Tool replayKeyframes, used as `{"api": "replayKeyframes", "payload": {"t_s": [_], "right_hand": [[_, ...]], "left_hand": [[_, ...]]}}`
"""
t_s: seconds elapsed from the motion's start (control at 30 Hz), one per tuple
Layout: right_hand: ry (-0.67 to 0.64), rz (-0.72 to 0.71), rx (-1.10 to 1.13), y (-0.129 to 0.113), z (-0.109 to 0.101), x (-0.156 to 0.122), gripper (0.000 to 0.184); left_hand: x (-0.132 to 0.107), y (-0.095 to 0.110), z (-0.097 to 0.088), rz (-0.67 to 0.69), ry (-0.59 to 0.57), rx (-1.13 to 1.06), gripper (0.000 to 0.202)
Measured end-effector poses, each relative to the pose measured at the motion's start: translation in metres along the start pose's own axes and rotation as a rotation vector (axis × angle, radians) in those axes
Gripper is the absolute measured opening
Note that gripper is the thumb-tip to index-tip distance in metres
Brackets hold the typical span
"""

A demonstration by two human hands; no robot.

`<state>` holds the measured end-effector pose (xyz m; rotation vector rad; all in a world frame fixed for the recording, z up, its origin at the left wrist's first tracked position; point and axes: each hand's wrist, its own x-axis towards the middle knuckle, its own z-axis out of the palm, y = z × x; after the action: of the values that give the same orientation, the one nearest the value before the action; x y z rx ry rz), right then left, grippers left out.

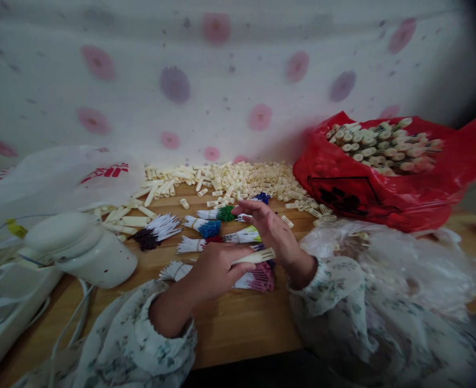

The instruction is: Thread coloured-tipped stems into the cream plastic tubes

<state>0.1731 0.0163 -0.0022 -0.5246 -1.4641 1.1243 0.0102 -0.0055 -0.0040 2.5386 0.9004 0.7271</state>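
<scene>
My left hand (217, 269) is closed around a cream plastic pen barrel (256, 257), whose slotted end points right. Just above and to the right, my right hand (272, 231) has its fingers stretched out and apart, with nothing visible in them. Beneath both hands lie bundles of thin white sticks with coloured ends, like pen refills: a green bundle (223, 213), a blue bundle (207, 226), a yellow bundle (248, 234) and a pink bundle (260, 277). A dark-ended bundle (157, 230) is fanned out to the left. My hands partly cover some bundles.
A heap of short slotted cream pieces (246, 180) lies at the back, with longer cream tubes (130, 213) leftward. A red bag (343, 188) of assembled pens stands right, above a clear plastic bag (407, 264). A white rounded device (88, 250) with cables sits left.
</scene>
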Motion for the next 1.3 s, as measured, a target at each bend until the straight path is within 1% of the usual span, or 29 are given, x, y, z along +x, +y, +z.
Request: {"api": "replayKeyframes", "payload": {"t_s": [0.2, 0.37, 0.43, 0.47, 0.53, 0.57, 0.6, 0.63, 0.67, 0.7, 0.73, 0.77, 0.8, 0.87, 0.9, 0.97, 1.03, 1.1, 1.13, 1.17, 1.2, 1.27, 1.3], "right_hand": [[0.024, -0.033, -0.017, -0.002, 0.001, 0.001, 0.050], [0.035, -0.015, 0.048, 0.000, 0.000, 0.004, 0.048], [0.085, 0.002, 0.072, 0.003, -0.003, 0.008, 0.044], [0.131, 0.001, 0.096, 0.004, -0.004, 0.009, 0.042], [0.233, -0.011, 0.182, 0.006, -0.007, 0.012, 0.039], [0.274, -0.017, 0.224, 0.008, -0.008, 0.013, 0.039], [0.287, -0.010, 0.242, 0.009, -0.007, 0.013, 0.037], [0.258, 0.016, 0.228, 0.010, -0.005, 0.012, 0.034], [0.193, 0.056, 0.190, 0.011, -0.003, 0.010, 0.031], [0.111, 0.098, 0.139, 0.012, 0.001, 0.008, 0.029], [0.029, 0.126, 0.088, 0.013, 0.004, 0.006, 0.029], [-0.037, 0.132, 0.044, 0.014, 0.007, 0.004, 0.032], [-0.067, 0.110, 0.011, 0.014, 0.008, 0.003, 0.037], [-0.031, 0.008, -0.064, 0.011, 0.007, 0.003, 0.042], [-0.012, -0.051, -0.138, 0.008, 0.004, 0.004, 0.041], [-0.031, -0.168, -0.353, 0.002, -0.006, 0.007, 0.032], [-0.105, -0.312, -0.586, -0.005, -0.015, 0.008, 0.019], [-0.170, -0.467, -0.756, -0.011, -0.020, 0.008, 0.023], [-0.178, -0.531, -0.813, -0.014, -0.021, 0.008, 0.027], [-0.177, -0.572, -0.857, -0.015, -0.020, 0.007, 0.029], [-0.164, -0.590, -0.887, -0.016, -0.017, 0.006, 0.030], [-0.099, -0.569, -0.903, -0.014, -0.011, 0.004, 0.032], [-0.052, -0.531, -0.897, -0.012, -0.008, 0.003, 0.032]], "left_hand": [[0.002, 0.002, 0.003, -0.126, 0.064, -0.039, 0.020], [0.002, 0.000, 0.004, -0.135, 0.030, -0.142, 0.019], [0.003, 0.000, 0.004, -0.172, 0.024, -0.193, 0.019], [0.004, -0.001, 0.004, -0.200, 0.034, -0.228, 0.018], [0.005, -0.001, 0.004, -0.278, 0.101, -0.329, 0.019], [0.005, -0.002, 0.005, -0.325, 0.167, -0.409, 0.021], [0.005, -0.002, 0.005, -0.367, 0.245, -0.514, 0.025], [0.005, -0.002, 0.006, -0.401, 0.321, -0.642, 0.030], [0.005, -0.003, 0.006, -0.426, 0.381, -0.786, 0.034], [0.005, -0.003, 0.007, -0.443, 0.413, -0.932, 0.037], [0.005, -0.003, 0.007, -0.454, 0.414, -1.064, 0.038], [0.005, -0.003, 0.007, -0.464, 0.391, -1.167, 0.039], [0.004, -0.003, 0.007, -0.478, 0.351, -1.240, 0.039], [0.002, -0.003, 0.004, -0.511, 0.270, -1.318, 0.036], [0.001, -0.002, 0.003, -0.529, 0.222, -1.336, 0.035], [-0.001, -0.002, -0.001, -0.576, 0.108, -1.353, 0.035], [-0.003, -0.001, -0.004, -0.621, -0.041, -1.334, 0.037], [-0.005, 0.000, -0.007, -0.650, -0.189, -1.257, 0.041], [-0.005, 0.002, -0.008, -0.647, -0.235, -1.189, 0.042], [-0.004, 0.003, -0.008, -0.627, -0.253, -1.098, 0.043], [-0.004, 0.005, -0.009, -0.588, -0.246, -0.983, 0.042], [-0.002, 0.010, -0.010, -0.472, -0.174, -0.681, 0.038], [-0.001, 0.012, -0.009, -0.419, -0.130, -0.504, 0.035]]}}
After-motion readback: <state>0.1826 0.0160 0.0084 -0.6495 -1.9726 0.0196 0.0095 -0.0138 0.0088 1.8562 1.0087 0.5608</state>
